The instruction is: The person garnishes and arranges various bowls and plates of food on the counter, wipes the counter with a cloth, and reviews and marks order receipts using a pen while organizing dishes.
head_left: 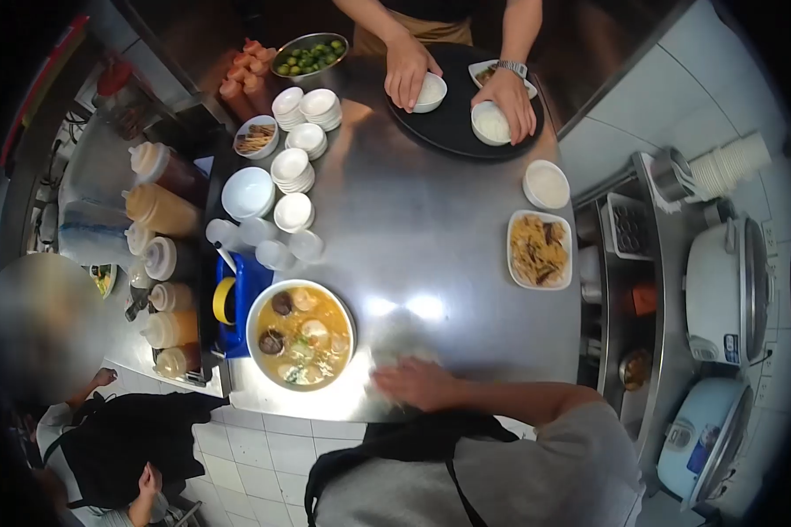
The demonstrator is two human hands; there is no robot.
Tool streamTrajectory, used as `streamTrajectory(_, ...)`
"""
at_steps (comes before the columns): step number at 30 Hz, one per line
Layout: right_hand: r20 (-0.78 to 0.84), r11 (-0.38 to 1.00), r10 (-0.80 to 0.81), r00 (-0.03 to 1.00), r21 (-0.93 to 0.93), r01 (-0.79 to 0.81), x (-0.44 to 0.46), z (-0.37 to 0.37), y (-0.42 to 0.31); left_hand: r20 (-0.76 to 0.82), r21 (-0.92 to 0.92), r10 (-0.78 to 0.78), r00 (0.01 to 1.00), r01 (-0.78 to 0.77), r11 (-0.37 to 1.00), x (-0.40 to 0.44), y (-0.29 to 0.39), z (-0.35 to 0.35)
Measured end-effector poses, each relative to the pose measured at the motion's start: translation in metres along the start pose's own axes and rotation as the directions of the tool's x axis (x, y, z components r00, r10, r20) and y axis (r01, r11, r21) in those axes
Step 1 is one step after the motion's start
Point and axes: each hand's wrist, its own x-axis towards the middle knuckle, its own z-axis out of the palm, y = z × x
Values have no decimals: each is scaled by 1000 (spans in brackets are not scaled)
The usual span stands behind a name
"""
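My right hand [417, 384] reaches in from the right over the metal table's near edge. It presses on a pale cloth [404, 353], blurred and partly hidden under the fingers. To its left stands a large white bowl [352, 338] of orange-yellow soup with dark mushrooms, pale round pieces and greens. My left hand is out of sight. Across the table, another person's hands [410, 70] hold two small white bowls, one of them a bowl of white food [490, 123], at a round black tray [431, 140].
A dish of noodle-like food [540, 250] and a bowl of rice [547, 184] stand at the right edge. Stacked small white dishes [306, 139], a blue container [246, 290] and squeeze bottles [158, 206] line the left. Rice cookers [716, 290] sit on the right shelf. A co-worker [123, 439] stands at lower left.
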Motion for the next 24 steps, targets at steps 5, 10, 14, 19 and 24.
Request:
streamTrajectory(5, -352, 871, 492, 796, 190, -454, 15, -85, 127, 17, -109, -93, 996, 94, 990, -10, 19, 117)
streamTrajectory(10, -538, 932, 326, 777, 45, -360, 23, -21, 120, 78, -473, -607, 791, 566, 676, 29, -101, 155)
streamTrajectory(14, -235, 997, -54, 971, 39, 65, -37, 28, -21, 229, -727, -750, 621, 621, 292, 78, -207, 187)
streamTrajectory(19, -393, 878, 436, 810, 383, -287, 46, -45, 118, 555, -824, -668, 495, 439, -359, 140, -272, 207)
streamTrajectory(24, -695, 909, 96, 713, -231, -347, 115, -97, 194, 590, -496, -457, 666, -148, -856, 100, -321, -79)
